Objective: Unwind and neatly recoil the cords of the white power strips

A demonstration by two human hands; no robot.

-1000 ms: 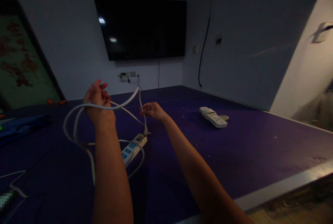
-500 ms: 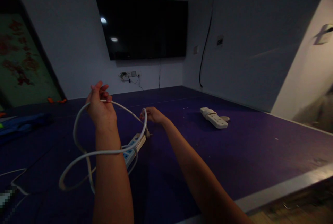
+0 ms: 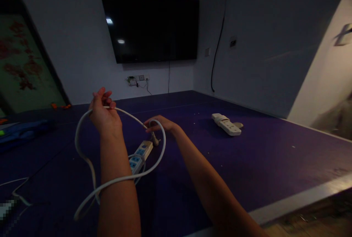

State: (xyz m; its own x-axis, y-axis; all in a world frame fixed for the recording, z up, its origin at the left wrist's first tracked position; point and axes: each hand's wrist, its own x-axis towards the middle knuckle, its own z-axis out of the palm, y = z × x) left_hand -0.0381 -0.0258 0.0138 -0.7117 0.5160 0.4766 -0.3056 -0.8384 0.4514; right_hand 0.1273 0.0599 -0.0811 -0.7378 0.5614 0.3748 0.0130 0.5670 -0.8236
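Observation:
My left hand [image 3: 103, 112] is raised over the purple mat [image 3: 261, 156], fingers closed on the white cord [image 3: 82, 156] of a power strip. The cord loops down around my left forearm and hangs below it. My right hand [image 3: 161, 124] pinches the same cord further along, just above the white power strip with blue sockets [image 3: 139, 153], which lies on the mat between my arms. The cord's end joins the strip near my right hand.
A second white power strip [image 3: 227, 124] lies on the mat to the right. A dark wall-mounted TV [image 3: 150, 28] hangs ahead, with wall sockets [image 3: 136, 79] below it. Blue items [image 3: 24, 128] and a thin cable [image 3: 16, 189] lie at left.
The cord loop has swung down and round my left forearm. My right hand has drawn the cord toward me into a wider loop, while my left hand stayed raised.

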